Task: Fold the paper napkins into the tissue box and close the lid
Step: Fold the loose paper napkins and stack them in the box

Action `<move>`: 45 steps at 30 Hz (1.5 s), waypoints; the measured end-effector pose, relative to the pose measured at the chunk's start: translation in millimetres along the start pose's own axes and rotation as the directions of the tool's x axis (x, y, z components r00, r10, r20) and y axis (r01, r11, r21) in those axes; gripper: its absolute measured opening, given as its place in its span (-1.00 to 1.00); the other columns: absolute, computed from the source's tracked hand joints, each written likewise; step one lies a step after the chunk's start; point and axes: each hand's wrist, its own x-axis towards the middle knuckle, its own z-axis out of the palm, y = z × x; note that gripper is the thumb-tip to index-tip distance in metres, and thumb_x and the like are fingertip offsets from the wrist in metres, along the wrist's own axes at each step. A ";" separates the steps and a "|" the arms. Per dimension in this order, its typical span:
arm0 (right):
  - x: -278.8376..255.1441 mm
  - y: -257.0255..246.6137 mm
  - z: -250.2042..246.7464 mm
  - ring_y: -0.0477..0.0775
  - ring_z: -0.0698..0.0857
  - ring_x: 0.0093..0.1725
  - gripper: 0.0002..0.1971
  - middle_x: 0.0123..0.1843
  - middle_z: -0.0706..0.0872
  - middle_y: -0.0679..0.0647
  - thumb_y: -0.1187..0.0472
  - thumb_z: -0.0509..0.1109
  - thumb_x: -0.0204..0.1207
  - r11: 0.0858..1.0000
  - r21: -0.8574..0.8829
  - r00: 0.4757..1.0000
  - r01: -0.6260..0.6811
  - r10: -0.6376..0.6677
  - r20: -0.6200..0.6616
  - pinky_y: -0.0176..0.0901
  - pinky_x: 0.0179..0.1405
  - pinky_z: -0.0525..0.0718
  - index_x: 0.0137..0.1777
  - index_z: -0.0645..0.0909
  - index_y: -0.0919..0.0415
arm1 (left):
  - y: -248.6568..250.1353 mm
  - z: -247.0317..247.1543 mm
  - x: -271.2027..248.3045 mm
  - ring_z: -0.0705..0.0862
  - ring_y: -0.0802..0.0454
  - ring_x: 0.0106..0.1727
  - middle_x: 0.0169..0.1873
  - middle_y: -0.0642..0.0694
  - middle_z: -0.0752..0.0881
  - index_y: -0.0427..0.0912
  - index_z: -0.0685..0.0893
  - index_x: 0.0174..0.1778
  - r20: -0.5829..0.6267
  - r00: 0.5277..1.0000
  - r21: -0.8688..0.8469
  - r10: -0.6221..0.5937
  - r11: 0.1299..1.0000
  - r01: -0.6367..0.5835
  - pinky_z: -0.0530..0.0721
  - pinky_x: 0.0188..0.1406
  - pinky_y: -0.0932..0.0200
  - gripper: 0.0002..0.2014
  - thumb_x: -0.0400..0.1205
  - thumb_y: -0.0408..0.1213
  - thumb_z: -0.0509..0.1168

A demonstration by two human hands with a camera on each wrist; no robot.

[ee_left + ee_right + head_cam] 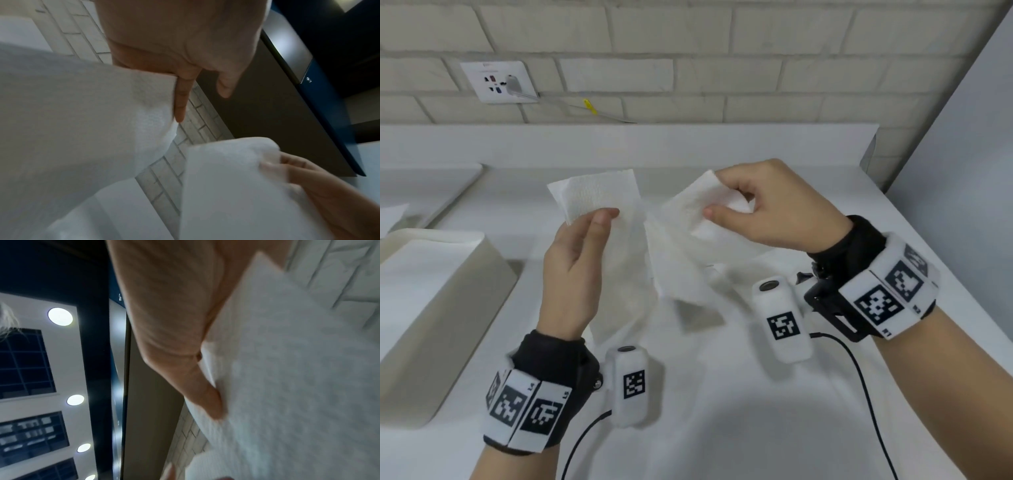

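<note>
Both hands up — left hand and right hand fingers each pinching a napkin corner above the desk.

Head view looks down over the counter; both wrist views look up close along the napkin.

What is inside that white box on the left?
The box shows only its pale side and rim in the head view; its inside cannot be seen. Both hands hold a napkin above the counter, not over it.
</note>
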 end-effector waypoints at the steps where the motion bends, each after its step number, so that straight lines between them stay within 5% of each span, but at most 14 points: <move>1: 1.1 -2.4 1.0 0.04 0.39 -0.44 -0.71 -0.50 0.47 0.19 0.18 0.35 0.45 0.999 -0.031 0.999 0.015 -0.013 0.050 -0.26 -0.38 0.37 -0.42 0.46 0.32 | 2.5 -0.5 -0.5 0.51 0.55 0.11 0.02 0.25 0.65 0.01 0.70 0.13 0.029 0.999 0.005 0.027 1.000 -0.027 0.33 0.06 0.68 -0.59 0.58 0.13 0.10; 3: 4.7 -6.3 6.1 -0.02 0.44 -0.39 -0.73 -0.44 0.50 0.17 0.14 0.35 0.42 0.998 -0.048 0.991 0.031 -0.024 0.133 -0.23 -0.30 0.39 -0.39 0.52 0.32 | 9.8 2.3 -3.2 0.54 0.49 0.11 -0.01 0.20 0.67 0.14 0.69 0.12 0.143 0.986 0.014 0.080 0.997 -0.082 0.38 0.09 0.60 -0.60 0.50 0.21 0.14; 6: 10.2 -8.1 11.4 0.00 0.53 -0.02 -0.70 -0.09 0.59 0.02 0.07 0.36 0.42 0.999 -0.017 0.993 0.052 -0.049 0.110 -0.29 0.03 0.40 -0.08 0.68 0.33 | 17.8 11.2 -8.0 0.66 0.32 0.09 -0.03 0.19 0.73 0.27 0.74 0.03 0.301 0.943 -0.034 0.144 0.989 -0.140 0.52 0.06 0.45 -0.74 0.47 0.13 0.31; 8: 12.8 -5.8 9.5 -0.01 0.44 0.24 -0.79 0.16 0.57 -0.01 0.13 0.40 0.50 0.999 0.033 0.995 0.025 -0.028 0.094 -0.46 0.20 0.29 0.03 0.67 0.24 | 18.6 17.4 -10.6 0.68 0.36 -0.05 -0.10 0.33 0.72 0.27 0.76 -0.08 0.306 0.929 -0.017 0.208 0.977 -0.213 0.53 -0.09 0.53 -0.87 0.49 -0.03 0.41; 10: 14.4 -4.1 5.2 -0.06 0.40 0.38 -0.86 0.33 0.55 -0.02 0.19 0.40 0.53 0.997 0.083 0.989 -0.009 -0.003 0.146 -0.45 0.33 0.27 0.05 0.64 0.16 | 15.7 21.3 -13.2 0.66 0.43 -0.14 -0.17 0.42 0.69 0.28 0.69 -0.14 0.271 0.927 0.011 0.261 0.962 -0.274 0.49 -0.17 0.58 -0.78 0.48 -0.21 0.43; 13: 15.7 -4.6 1.3 0.03 0.67 0.01 -0.82 0.02 0.73 0.23 0.24 0.42 0.52 0.976 0.185 0.962 -0.116 0.064 0.265 -0.05 0.11 0.57 -0.03 0.67 0.39 | 10.5 24.4 -16.9 0.67 0.44 -0.14 -0.17 0.46 0.69 0.26 0.65 -0.16 0.278 0.926 -0.005 0.255 0.965 -0.264 0.51 -0.19 0.58 -0.74 0.43 -0.27 0.44; 16: 15.7 -3.1 -1.0 0.05 0.60 -0.26 -0.79 -0.20 0.70 0.39 0.27 0.46 0.48 0.957 0.252 0.967 -0.146 0.084 0.240 -0.08 -0.22 0.56 -0.17 0.66 0.49 | 6.6 24.5 -19.8 0.70 0.38 -0.10 -0.13 0.38 0.72 0.23 0.68 -0.14 0.316 0.933 -0.045 0.172 0.985 -0.166 0.59 -0.14 0.49 -0.71 0.44 -0.31 0.52; 25: 16.2 7.4 -11.5 -0.21 0.63 -0.35 -0.88 -0.38 0.69 -0.04 0.30 0.58 0.32 0.904 0.347 0.968 -0.250 0.225 0.111 -0.39 -0.29 0.56 -0.34 0.68 0.23 | -5.7 19.9 -18.8 0.74 0.32 -0.09 -0.08 0.24 0.77 0.15 0.71 -0.10 0.519 0.855 0.028 -0.002 1.000 -0.014 0.61 -0.11 0.43 -0.61 0.43 -0.51 0.50; 28: 15.7 8.3 -14.6 -0.26 0.60 -0.40 -0.82 -0.46 0.66 -0.15 0.30 0.59 0.30 0.909 0.337 0.969 -0.245 0.229 0.089 -0.44 -0.33 0.55 -0.39 0.64 0.13 | -2.5 18.0 -15.3 0.77 0.17 -0.01 -0.02 0.13 0.79 0.07 0.67 0.07 0.549 0.836 -0.110 -0.005 0.991 0.078 0.69 -0.06 0.29 -0.60 0.40 -0.40 0.55; 30: 14.9 6.0 -13.2 -0.27 0.60 -0.40 -0.82 -0.42 0.65 -0.13 0.30 0.59 0.31 0.920 0.309 0.969 -0.242 0.216 0.117 -0.43 -0.33 0.55 -0.37 0.63 0.13 | 2.6 20.1 -12.2 0.76 0.09 -0.02 0.03 0.11 0.75 0.01 0.52 0.20 0.512 0.858 -0.280 0.040 0.952 0.123 0.72 -0.06 0.23 -0.50 0.38 -0.27 0.52; 33: 15.0 3.5 -7.4 -0.28 0.59 -0.38 -0.80 -0.38 0.65 -0.13 0.29 0.58 0.33 0.939 0.268 0.974 -0.214 0.184 0.132 -0.42 -0.31 0.54 -0.37 0.60 0.08 | 12.1 30.3 -8.4 0.75 0.12 -0.23 -0.07 0.06 0.78 0.02 0.35 0.21 0.433 0.901 -0.401 -0.006 0.894 0.198 0.71 -0.26 0.24 -0.50 0.49 -0.36 0.46; 36: 14.9 6.4 -5.4 -0.29 0.60 -0.32 -0.77 -0.33 0.65 -0.16 0.32 0.58 0.32 0.944 0.278 0.984 -0.177 0.162 0.076 -0.41 -0.21 0.56 -0.34 0.58 0.04 | 15.2 39.1 -7.6 0.80 0.02 -0.06 -0.04 -0.03 0.81 -0.04 0.45 0.31 0.428 0.902 -0.363 -0.052 0.904 0.225 0.74 -0.20 0.18 -0.44 0.44 -0.31 0.53; 39: 10.6 12.8 -2.9 -0.30 0.60 -0.34 -0.71 -0.36 0.65 -0.20 0.39 0.57 0.31 0.923 0.354 0.988 -0.149 0.155 0.012 -0.43 -0.22 0.56 -0.30 0.54 0.02 | 12.4 44.3 -12.0 0.77 -0.05 0.11 0.10 -0.07 0.78 -0.12 0.56 0.31 0.449 0.889 -0.321 -0.093 0.911 0.258 0.75 -0.01 0.08 -0.52 0.45 -0.23 0.42; 45: -2.1 34.5 -1.9 -0.07 0.63 -0.34 -0.80 -0.34 0.67 -0.02 0.34 0.39 0.52 0.851 0.463 0.959 -0.248 0.283 -0.005 -0.37 -0.34 0.57 -0.02 0.44 0.08 | -1.4 53.1 -20.0 0.78 0.02 -0.16 -0.18 -0.02 0.82 -0.16 0.68 -0.03 0.385 0.903 -0.178 -0.190 0.945 0.275 0.70 -0.21 0.10 -0.90 0.68 -0.27 0.27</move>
